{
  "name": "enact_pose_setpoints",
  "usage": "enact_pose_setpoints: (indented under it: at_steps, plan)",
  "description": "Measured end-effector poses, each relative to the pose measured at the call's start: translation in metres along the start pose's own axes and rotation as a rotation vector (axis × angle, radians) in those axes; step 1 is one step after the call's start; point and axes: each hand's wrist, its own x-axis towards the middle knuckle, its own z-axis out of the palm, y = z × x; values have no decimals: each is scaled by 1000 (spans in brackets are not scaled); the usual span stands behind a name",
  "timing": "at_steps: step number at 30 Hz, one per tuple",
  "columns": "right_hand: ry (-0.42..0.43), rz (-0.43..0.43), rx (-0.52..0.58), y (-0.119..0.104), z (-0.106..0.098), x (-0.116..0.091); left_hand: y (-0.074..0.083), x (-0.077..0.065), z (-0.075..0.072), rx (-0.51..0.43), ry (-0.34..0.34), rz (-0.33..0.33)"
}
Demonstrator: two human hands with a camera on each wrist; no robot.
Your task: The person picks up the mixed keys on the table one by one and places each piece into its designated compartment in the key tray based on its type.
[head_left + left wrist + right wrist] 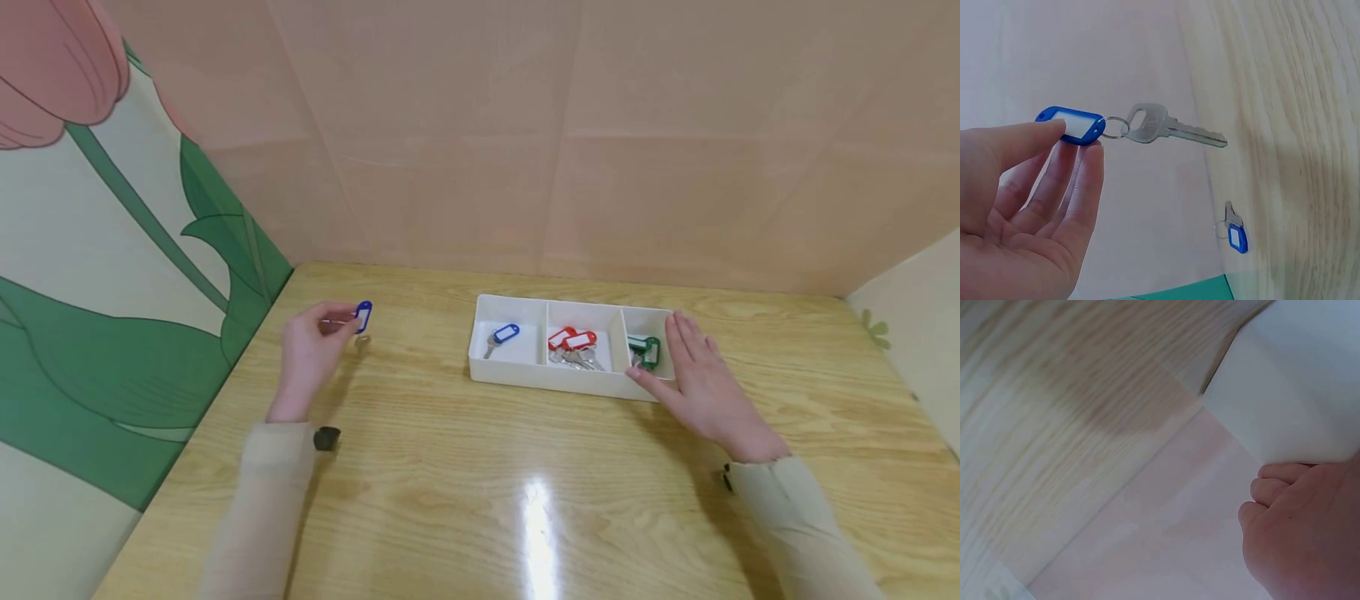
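Note:
My left hand (311,350) pinches a blue key tag (1071,125) between thumb and fingertips, above the left side of the table. From the tag's ring a silver key (1150,125) sticks out in the left wrist view. Another blue-tagged key (1237,236) lies on the wood below it. Against the right end of a white three-section tray (510,377) rests my right hand (701,383), fingers straight along the end wall and thumb spread to the front edge. In the right wrist view, its fingers meet the tray's outer wall (1285,394).
The tray's left section holds one blue-tagged key (504,335). Red-tagged keys (579,340) lie in the middle section, green-tagged keys (651,353) in the right one, partly hidden by the hand. A pinkish wall covering (450,167) rises behind the wooden table (420,467).

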Motion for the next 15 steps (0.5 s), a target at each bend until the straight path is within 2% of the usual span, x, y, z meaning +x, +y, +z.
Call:
enact_pose_setpoints:
  at_steps: [15]
  plan:
    - [2, 2, -6, -1, -1, -1, 16, -6, 5, -33, -19, 27]
